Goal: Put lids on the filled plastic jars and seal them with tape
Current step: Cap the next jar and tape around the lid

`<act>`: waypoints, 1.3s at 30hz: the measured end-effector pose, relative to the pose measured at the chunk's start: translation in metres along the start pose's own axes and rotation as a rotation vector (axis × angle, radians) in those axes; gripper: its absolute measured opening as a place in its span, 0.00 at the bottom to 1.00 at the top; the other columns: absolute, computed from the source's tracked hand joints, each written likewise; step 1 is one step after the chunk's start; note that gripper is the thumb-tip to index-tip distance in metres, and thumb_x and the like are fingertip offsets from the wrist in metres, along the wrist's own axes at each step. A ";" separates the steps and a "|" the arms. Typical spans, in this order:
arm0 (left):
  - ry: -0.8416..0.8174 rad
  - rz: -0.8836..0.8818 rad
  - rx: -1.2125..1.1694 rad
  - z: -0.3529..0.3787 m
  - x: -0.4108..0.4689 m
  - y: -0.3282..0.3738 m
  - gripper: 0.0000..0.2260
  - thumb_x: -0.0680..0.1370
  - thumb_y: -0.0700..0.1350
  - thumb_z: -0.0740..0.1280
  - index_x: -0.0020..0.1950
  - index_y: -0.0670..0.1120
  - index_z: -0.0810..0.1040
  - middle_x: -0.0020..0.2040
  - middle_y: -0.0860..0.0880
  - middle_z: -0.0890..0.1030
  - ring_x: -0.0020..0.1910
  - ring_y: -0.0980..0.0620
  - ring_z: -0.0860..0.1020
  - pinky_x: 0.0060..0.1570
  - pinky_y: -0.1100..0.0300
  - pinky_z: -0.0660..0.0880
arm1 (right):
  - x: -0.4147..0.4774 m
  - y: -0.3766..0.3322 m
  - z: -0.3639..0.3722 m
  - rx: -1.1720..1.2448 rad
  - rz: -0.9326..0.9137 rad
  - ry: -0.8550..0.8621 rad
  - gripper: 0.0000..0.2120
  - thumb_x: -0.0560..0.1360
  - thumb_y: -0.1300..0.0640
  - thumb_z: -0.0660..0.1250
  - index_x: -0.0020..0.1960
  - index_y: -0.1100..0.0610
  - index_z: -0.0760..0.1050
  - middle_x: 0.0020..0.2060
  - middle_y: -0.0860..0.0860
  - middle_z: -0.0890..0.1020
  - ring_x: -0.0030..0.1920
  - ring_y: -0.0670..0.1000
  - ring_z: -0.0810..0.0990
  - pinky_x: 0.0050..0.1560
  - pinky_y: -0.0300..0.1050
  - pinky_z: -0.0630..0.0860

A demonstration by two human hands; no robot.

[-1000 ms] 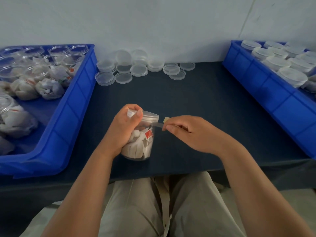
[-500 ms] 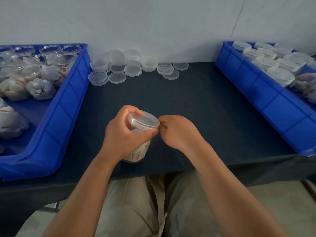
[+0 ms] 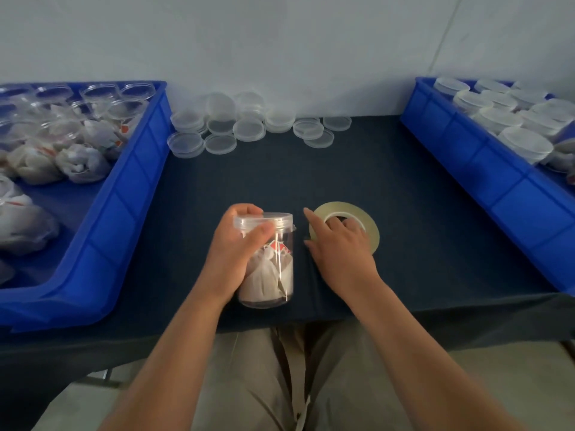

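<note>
Head: left hand [image 3: 231, 259] grips jar [image 3: 273, 275]; red tags' [image 3: 278, 246] print illegible.

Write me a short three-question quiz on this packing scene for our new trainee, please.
1. True or false: the jar that the left hand grips has its lid on.
2. Pick one: the right hand is on A) a loose lid, B) the tape roll, C) a bin wall.
3. Short answer: which blue bin holds the open jars?

Key: 1 true. 2 B. 3 the left bin.
</note>
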State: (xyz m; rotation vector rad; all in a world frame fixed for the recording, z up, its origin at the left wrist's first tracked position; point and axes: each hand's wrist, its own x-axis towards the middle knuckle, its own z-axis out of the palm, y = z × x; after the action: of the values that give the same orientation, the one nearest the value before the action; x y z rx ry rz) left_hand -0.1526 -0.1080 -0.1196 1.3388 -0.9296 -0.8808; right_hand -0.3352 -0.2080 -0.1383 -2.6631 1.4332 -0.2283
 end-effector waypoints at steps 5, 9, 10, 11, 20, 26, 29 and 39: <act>-0.013 0.000 -0.053 -0.003 0.000 -0.004 0.17 0.70 0.61 0.75 0.57 0.61 0.79 0.54 0.51 0.85 0.53 0.46 0.85 0.50 0.50 0.83 | -0.007 -0.005 -0.004 0.248 -0.003 0.068 0.24 0.86 0.41 0.54 0.77 0.48 0.70 0.65 0.49 0.78 0.69 0.53 0.73 0.73 0.50 0.68; -0.053 0.020 -0.074 -0.004 -0.001 -0.003 0.21 0.72 0.61 0.74 0.62 0.55 0.77 0.55 0.50 0.85 0.51 0.48 0.85 0.47 0.57 0.82 | -0.016 -0.028 -0.012 1.047 0.009 0.080 0.29 0.79 0.31 0.57 0.72 0.45 0.76 0.61 0.38 0.82 0.64 0.37 0.78 0.63 0.34 0.75; -0.065 0.026 -0.076 -0.004 -0.001 -0.004 0.23 0.73 0.60 0.74 0.63 0.52 0.76 0.55 0.49 0.85 0.51 0.48 0.85 0.47 0.58 0.82 | -0.017 -0.035 -0.011 1.185 0.006 0.029 0.28 0.79 0.31 0.61 0.73 0.45 0.75 0.61 0.39 0.83 0.63 0.38 0.80 0.62 0.35 0.77; -0.071 0.030 -0.085 -0.005 -0.001 -0.004 0.24 0.73 0.59 0.74 0.63 0.49 0.75 0.54 0.49 0.85 0.51 0.48 0.85 0.47 0.58 0.82 | -0.017 -0.041 -0.010 1.297 0.011 -0.017 0.25 0.81 0.35 0.64 0.73 0.45 0.75 0.60 0.40 0.84 0.62 0.40 0.82 0.60 0.36 0.79; -0.180 -0.038 -0.260 -0.001 -0.005 -0.010 0.31 0.69 0.65 0.79 0.61 0.46 0.75 0.53 0.45 0.83 0.49 0.47 0.84 0.47 0.54 0.82 | -0.022 -0.061 -0.001 1.739 0.222 0.027 0.16 0.86 0.45 0.60 0.65 0.50 0.81 0.59 0.54 0.85 0.61 0.56 0.84 0.65 0.57 0.80; -0.164 -0.046 -0.270 0.006 -0.001 -0.010 0.33 0.69 0.68 0.78 0.61 0.45 0.75 0.51 0.47 0.84 0.48 0.49 0.84 0.45 0.56 0.82 | -0.027 -0.064 -0.003 1.838 0.131 -0.034 0.21 0.81 0.42 0.64 0.71 0.48 0.76 0.64 0.52 0.83 0.63 0.54 0.83 0.63 0.51 0.81; -0.173 -0.025 -0.249 0.005 0.000 -0.010 0.36 0.69 0.70 0.77 0.63 0.44 0.74 0.52 0.45 0.83 0.48 0.47 0.84 0.46 0.54 0.82 | -0.028 -0.064 -0.003 1.834 0.124 -0.048 0.21 0.82 0.41 0.63 0.72 0.45 0.77 0.65 0.48 0.83 0.65 0.52 0.83 0.63 0.48 0.81; -0.141 0.207 0.154 0.013 -0.008 0.000 0.23 0.87 0.63 0.48 0.71 0.53 0.72 0.61 0.56 0.82 0.60 0.51 0.82 0.54 0.65 0.78 | -0.029 -0.028 -0.049 0.679 -0.204 -0.028 0.44 0.66 0.19 0.69 0.76 0.35 0.63 0.66 0.35 0.77 0.62 0.40 0.78 0.56 0.40 0.79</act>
State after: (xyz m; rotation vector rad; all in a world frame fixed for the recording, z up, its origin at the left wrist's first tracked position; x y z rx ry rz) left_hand -0.1679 -0.1054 -0.1200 1.2945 -1.2441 -0.7628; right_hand -0.3374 -0.1693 -0.0879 -2.2171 0.8562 -0.5737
